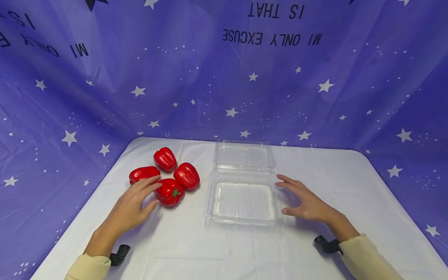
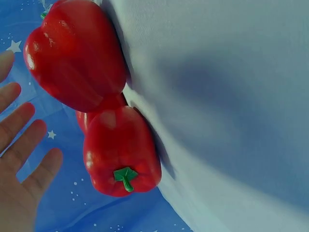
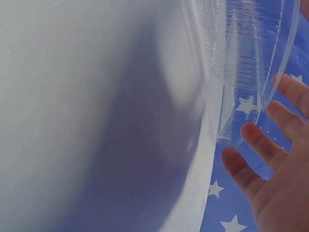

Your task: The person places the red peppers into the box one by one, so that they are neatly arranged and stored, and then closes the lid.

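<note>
Several glossy red bell peppers lie in a cluster on the left of the table; the nearest bell pepper [image 1: 170, 193] has its green stem toward the front. My left hand [image 1: 134, 206] is spread just beside it, holding nothing; the left wrist view shows the fingers apart from the peppers [image 2: 123, 152]. In the middle lies a clear plastic clamshell box [image 1: 244, 223], its lid [image 1: 245, 155] folded back away from me. At the box's right edge my right hand [image 1: 308, 204] is spread with nothing in it; whether its fingertips touch the rim [image 3: 289, 53] I cannot tell.
A white cloth covers the table [image 1: 196, 249]. Behind and at both sides hangs a purple-blue curtain [image 1: 210, 85] with white stars and upside-down lettering. Black wrist-worn devices [image 1: 119, 254] sit below both hands.
</note>
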Demonstrator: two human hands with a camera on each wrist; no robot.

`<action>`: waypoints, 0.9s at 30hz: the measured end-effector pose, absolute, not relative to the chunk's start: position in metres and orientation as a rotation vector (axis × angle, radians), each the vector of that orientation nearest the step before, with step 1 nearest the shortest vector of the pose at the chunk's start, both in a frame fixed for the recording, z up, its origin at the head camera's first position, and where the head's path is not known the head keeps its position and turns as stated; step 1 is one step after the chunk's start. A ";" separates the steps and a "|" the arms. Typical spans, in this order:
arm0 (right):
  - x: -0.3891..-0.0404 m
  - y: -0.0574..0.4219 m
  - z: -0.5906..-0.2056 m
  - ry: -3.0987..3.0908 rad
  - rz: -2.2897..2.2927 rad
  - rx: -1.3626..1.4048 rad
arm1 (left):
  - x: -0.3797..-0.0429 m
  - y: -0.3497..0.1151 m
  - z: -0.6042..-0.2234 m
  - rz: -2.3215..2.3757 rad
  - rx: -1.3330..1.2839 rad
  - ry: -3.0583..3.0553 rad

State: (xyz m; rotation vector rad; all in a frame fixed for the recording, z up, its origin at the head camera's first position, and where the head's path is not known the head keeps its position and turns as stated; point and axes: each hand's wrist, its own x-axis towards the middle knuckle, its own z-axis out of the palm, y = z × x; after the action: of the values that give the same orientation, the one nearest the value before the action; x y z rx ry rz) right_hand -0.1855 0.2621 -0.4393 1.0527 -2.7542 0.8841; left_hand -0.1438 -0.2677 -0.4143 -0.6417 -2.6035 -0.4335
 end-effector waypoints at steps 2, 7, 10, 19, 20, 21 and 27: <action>-0.185 0.262 -0.440 -2.749 0.877 1.049 | -0.144 -0.266 -0.415 -0.440 -0.652 -2.621; -0.184 0.261 -0.443 -2.750 0.906 1.052 | -0.143 -0.263 -0.416 -0.417 -0.693 -2.636; -0.183 0.261 -0.444 -2.757 0.933 1.052 | -0.142 -0.260 -0.417 -0.420 -0.734 -2.652; -0.185 0.262 -0.443 -2.739 0.877 1.066 | -0.147 -0.255 -0.420 -0.466 -0.710 -2.686; -0.186 0.262 -0.442 -2.738 0.879 1.069 | -0.148 -0.255 -0.420 -0.469 -0.698 -2.678; -0.186 0.262 -0.441 -2.742 0.874 1.070 | -0.149 -0.255 -0.420 -0.473 -0.689 -2.671; -0.187 0.262 -0.439 -2.768 0.902 1.067 | -0.154 -0.253 -0.419 -0.524 -0.649 -2.663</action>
State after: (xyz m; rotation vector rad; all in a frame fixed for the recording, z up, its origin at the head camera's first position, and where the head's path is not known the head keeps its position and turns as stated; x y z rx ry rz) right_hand -0.1868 0.2623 -0.4388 1.0668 -2.7676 0.9018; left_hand -0.1543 -0.2527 -0.4191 -0.6489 -2.6631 -0.5237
